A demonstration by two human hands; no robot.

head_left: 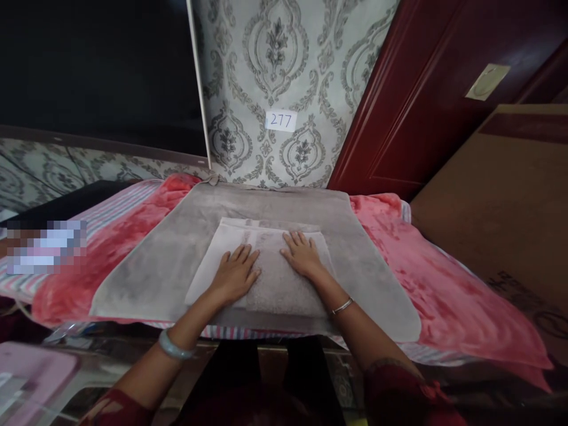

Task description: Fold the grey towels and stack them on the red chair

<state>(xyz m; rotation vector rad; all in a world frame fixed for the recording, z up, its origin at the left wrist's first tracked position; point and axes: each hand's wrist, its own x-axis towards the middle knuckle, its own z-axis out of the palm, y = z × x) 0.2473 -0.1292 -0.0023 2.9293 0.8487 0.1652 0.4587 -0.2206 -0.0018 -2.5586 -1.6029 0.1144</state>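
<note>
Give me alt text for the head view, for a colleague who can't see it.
A person's left hand and right hand rest palm-down on a flat white-and-grayish cloth. Beneath it lies a larger gray cloth over a red blanket; behind is a patterned wall with a card reading 277.

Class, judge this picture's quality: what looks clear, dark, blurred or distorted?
Head view throughout: left hand and right hand fairly clear on the pale cloth; number card legible; screen nearly black; bottom centre dim; print on the cardboard box hard to read; pixelated patch at left; edges apparently stretched, as by a wide lens.
</note>
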